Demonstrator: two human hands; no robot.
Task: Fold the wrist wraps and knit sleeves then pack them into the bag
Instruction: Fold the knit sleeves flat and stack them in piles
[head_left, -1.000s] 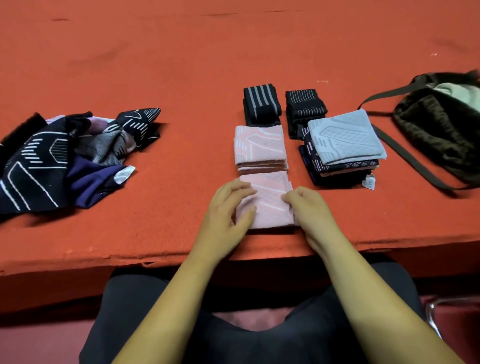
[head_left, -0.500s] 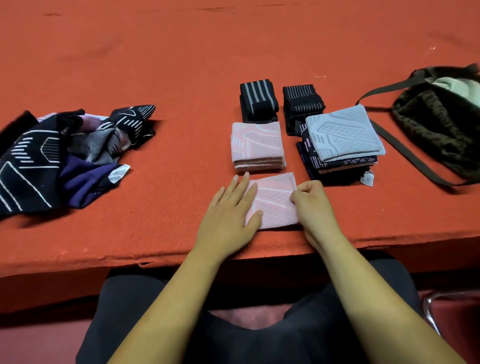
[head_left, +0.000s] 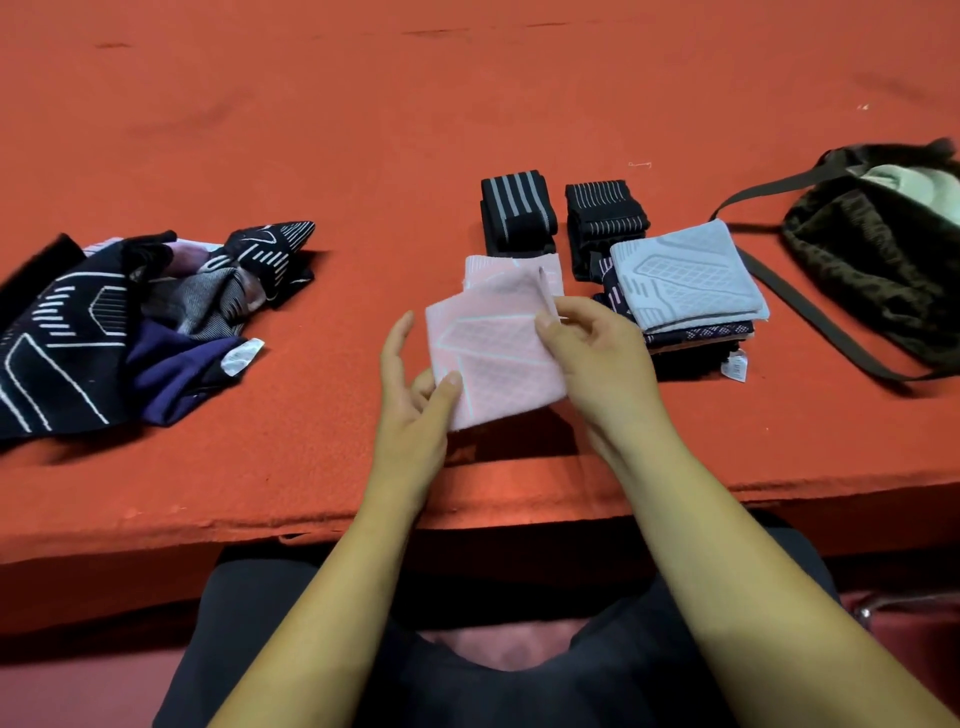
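Hands (head_left: 605, 358) pinch pink sleeve (head_left: 493, 358); tag (head_left: 733, 365) unreadable.

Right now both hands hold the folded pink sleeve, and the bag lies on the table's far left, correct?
No. The head view shows the bag on the table's far right; the unfolded pile lies on the left. Left hand and right hand do hold the folded pink sleeve.

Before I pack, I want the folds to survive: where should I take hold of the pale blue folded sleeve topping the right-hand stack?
Take the pale blue sleeve, likely by its near edge, where the layers show stacked: thumb on top, fingers under them all, coming from your side. It lies flat, and the thin-striped black wrist wrap crowds its far-left corner.
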